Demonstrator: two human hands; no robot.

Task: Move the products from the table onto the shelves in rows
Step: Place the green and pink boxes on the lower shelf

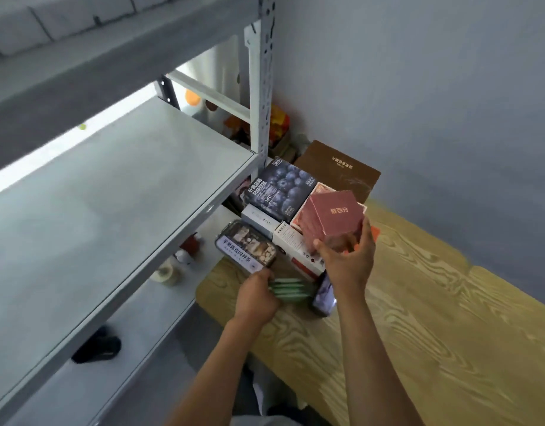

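The right hand (pixel 348 256) has its fingers and thumb curled round a pink box (pixel 334 218), lifted clear above the pile of boxes (pixel 280 210) at the far corner of the wooden table (pixel 418 318), while the left hand (pixel 256 298) grips the near end of a rounded tin (pixel 246 247) beside some green packets (pixel 288 290). This looks like the pick-up step; next both items would swing left onto the bare grey shelf (pixel 111 195). The upright post (pixel 262 87) and the shelf's front edge stand just beside the pile, so the lift must clear them.
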